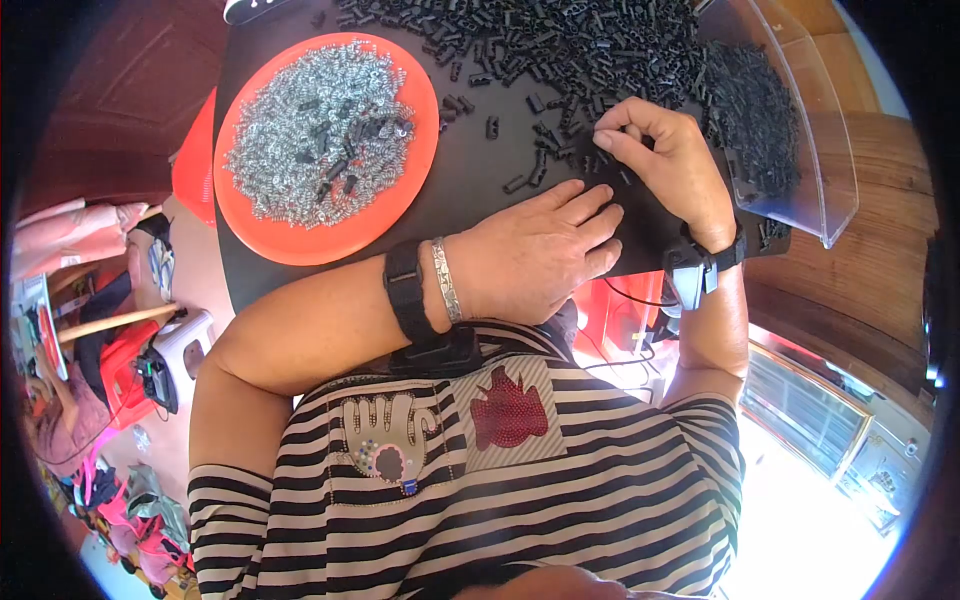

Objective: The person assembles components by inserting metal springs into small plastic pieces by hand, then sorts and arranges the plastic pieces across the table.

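Note:
My left hand (535,250) rests palm down near the front edge of the dark table (470,190), fingers stretched and slightly apart, beside small black plastic pieces (540,165). My right hand (665,160) is above and to the right of it, thumb and forefinger pinched together over the loose pieces. Whatever lies between those fingertips is too small or hidden to make out. A big heap of the same black pieces (560,50) covers the back of the table. At the left, a red plate (235,215) holds many small metal springs (280,130) with several black pieces on top.
A clear plastic bin (835,150) full of dark pieces lies at the right edge. A white stool (190,345) and a red container (130,365) stand low at the left. Cables (640,355) hang below the table's front edge, near my right forearm.

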A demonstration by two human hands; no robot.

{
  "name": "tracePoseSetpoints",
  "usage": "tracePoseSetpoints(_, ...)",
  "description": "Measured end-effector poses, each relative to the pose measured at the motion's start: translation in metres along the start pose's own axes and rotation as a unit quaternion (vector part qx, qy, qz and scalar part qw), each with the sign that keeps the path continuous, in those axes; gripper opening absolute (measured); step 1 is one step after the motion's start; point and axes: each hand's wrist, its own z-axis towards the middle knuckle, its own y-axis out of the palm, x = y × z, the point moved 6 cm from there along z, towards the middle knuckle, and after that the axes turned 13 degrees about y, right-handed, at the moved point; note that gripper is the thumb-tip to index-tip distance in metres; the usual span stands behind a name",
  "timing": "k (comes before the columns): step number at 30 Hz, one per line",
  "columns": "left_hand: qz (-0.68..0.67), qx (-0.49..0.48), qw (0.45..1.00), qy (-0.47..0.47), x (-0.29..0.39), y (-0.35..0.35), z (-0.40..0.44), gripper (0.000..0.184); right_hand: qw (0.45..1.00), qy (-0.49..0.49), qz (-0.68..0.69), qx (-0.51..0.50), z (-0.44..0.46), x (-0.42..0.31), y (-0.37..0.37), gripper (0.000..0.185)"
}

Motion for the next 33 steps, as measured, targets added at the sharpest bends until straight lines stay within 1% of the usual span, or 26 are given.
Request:
tracePoseSetpoints(2,-0.002,-0.005,1.000,0.001,0.000,0.000,0.001,0.053,1.000,-0.012,0.004,-0.002,0.001,0.002,0.001,0.014)
tracePoseSetpoints(8,-0.005,0.008,1.000,0.001,-0.001,-0.001,0.001,0.050,0.998,-0.004,-0.009,-0.060,-0.010,-0.018,0.008,0.014)
tracePoseSetpoints(9,-0.006,0.012,1.000,0.001,-0.001,-0.001,0.001,0.050,0.996,-0.013,-0.069,-0.049,-0.010,-0.021,0.009,0.014)
tracePoseSetpoints(12,-0.019,0.032,0.999,0.004,0.000,-0.001,0.001,0.047,0.993,-0.082,-0.081,-0.011,-0.012,-0.026,0.015,0.013)
tracePoseSetpoints(19,-0.050,0.018,0.999,0.008,-0.001,-0.001,0.001,0.046,0.981,-0.096,-0.167,-0.003,-0.013,-0.035,0.018,0.012)
tracePoseSetpoints(22,-0.043,0.022,0.999,0.013,-0.001,0.000,0.001,0.047,0.985,-0.086,-0.148,-0.015,-0.011,-0.035,0.018,0.011)
tracePoseSetpoints(25,-0.029,0.035,0.999,0.018,0.000,0.000,0.000,0.049,0.988,-0.088,-0.130,-0.003,-0.007,-0.039,0.007,0.013)
tracePoseSetpoints(28,-0.024,0.043,0.998,0.026,0.000,0.001,-0.002,0.051,0.993,-0.062,-0.103,-0.021,0.001,-0.043,-0.002,0.013)
tracePoseSetpoints(29,-0.016,0.046,0.998,0.029,0.000,0.000,-0.002,0.051,0.993,-0.053,-0.098,-0.034,0.005,-0.047,-0.004,0.013)
tracePoseSetpoints(32,-0.001,0.049,0.998,0.035,0.001,0.001,-0.001,0.051,0.989,-0.093,-0.103,-0.049,0.014,-0.074,-0.007,0.013)
tracePoseSetpoints(33,0.008,0.058,0.998,0.038,0.001,0.003,-0.001,0.049,0.988,-0.075,-0.121,-0.064,0.018,-0.087,-0.007,0.013)
